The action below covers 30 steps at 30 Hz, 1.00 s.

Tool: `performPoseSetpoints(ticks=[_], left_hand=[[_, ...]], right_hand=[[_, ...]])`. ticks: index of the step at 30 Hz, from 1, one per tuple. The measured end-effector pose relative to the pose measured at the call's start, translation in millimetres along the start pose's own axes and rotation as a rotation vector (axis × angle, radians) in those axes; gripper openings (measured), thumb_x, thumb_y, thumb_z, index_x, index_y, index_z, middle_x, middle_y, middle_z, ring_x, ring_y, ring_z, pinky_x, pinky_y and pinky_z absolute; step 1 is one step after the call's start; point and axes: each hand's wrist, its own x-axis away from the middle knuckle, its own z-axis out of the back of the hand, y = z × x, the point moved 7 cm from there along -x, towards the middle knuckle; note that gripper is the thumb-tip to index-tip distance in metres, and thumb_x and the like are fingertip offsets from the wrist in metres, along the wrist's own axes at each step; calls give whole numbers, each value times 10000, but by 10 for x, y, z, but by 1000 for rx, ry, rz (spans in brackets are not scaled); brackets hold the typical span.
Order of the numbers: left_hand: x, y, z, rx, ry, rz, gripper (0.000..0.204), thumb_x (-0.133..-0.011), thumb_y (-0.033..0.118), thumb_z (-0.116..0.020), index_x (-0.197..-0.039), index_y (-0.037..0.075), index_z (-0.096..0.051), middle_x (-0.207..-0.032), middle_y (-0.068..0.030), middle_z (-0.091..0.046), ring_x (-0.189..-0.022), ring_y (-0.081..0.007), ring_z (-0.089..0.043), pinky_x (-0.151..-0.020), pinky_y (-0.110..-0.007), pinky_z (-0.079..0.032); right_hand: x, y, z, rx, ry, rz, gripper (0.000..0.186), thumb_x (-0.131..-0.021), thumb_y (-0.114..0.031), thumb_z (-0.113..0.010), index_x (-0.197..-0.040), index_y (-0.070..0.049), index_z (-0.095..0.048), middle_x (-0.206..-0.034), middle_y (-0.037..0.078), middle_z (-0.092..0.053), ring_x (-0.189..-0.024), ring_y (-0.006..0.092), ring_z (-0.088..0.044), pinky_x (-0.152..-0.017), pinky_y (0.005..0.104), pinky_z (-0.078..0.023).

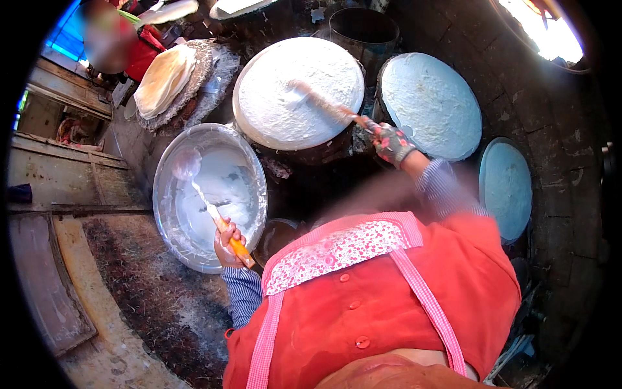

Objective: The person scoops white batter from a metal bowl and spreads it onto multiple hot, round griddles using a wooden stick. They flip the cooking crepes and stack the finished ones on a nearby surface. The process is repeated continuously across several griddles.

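My left hand (229,241) grips the orange handle of a ladle (187,166), whose bowl is over a wide metal basin (170,233) of pale batter. My right hand (389,141), in a patterned glove, is closed on a long wooden spreading tool (334,104). Its far end, smeared by motion, lies on a white batter layer covering the middle round griddle (278,117). Just right of that hand is a second griddle (433,97) coated in white; a third, pale blue-looking round plate (505,188) sits lower at the right.
Cooked flatbreads (165,78) are stacked on a round mat at upper left, near red fabric (144,55) and a blurred shape. A dark metal drum (363,23) stands behind the middle griddle. Wooden boards (48,279) line the left; a dark brick wall (551,129) curves along the right.
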Motion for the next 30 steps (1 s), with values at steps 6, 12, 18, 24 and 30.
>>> performPoseSetpoints(ticks=[6,12,18,24,30], left_hand=[[-275,101,-855,-263,-194,80,304,-762,56,-544,-1027,13,-403,-669,-12,-432,-519,-87,-450,-418,-212,-401],[-676,-295,-1378,-559,-358,112,345,-754,99,-573,-1046,14,-411,-669,-12,-455,-517,-94,-467,-410,-217,-417],[-518,-685,-1513,-321,-316,293,278,-754,68,-555,-997,44,-422,-684,-23,-462,-528,-100,-469,-424,-254,-432],[-111,-310,-1540,564,-524,473,347,-795,89,-494,-1106,-12,-377,-766,-29,-417,-563,-80,-421,-450,-230,-405],[300,-69,-537,590,-332,272,323,-772,72,-503,-1067,0,-394,-761,-33,-429,-553,-87,-433,-429,-234,-411]], right_hand=[[83,-293,-736,-213,85,-95,486,-796,-159,-410,-1277,-139,-351,-821,178,-583,-741,335,-564,-620,396,-457],[65,-509,-914,-1240,10,-383,371,-861,-103,-349,-1216,-201,-397,-686,6,-532,-474,91,-498,-371,210,-347],[49,-1138,-1634,-1484,-142,-561,270,-884,-145,-354,-1143,-182,-416,-630,-2,-510,-434,89,-473,-383,219,-370],[-63,-1678,-1389,-1428,-181,-234,357,-865,-102,-369,-1220,-114,-350,-698,23,-541,-475,108,-518,-394,246,-419],[109,-1893,-1369,-1766,-593,-258,215,-839,-196,-501,-1016,-96,-433,-708,56,-555,-474,129,-524,-379,215,-398]])
